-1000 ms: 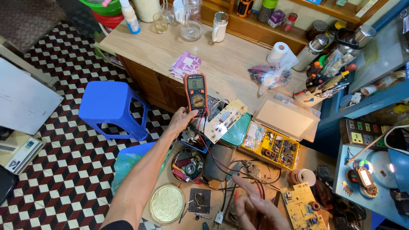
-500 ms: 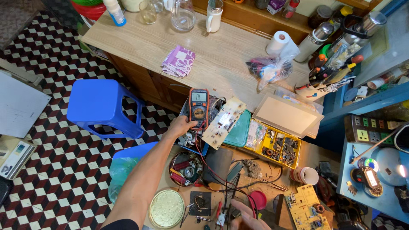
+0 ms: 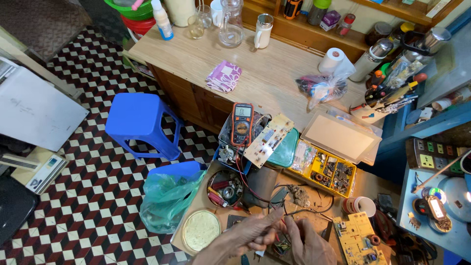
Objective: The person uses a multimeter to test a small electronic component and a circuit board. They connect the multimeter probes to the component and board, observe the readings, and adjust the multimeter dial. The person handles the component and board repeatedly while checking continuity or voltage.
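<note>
Fingers of both hands now pinch thin wires low over the table; the left hand has left the multimeter, which stands propped alone.

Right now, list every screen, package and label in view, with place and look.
Multimeter: orange and black, grey screen, propped behind the workbench.
Parts box: yellow, compartmented, lid open, right of it.
Bottle: white with blue label, on the wooden counter.
Plastic bag: green, by the bench's left edge.
</note>
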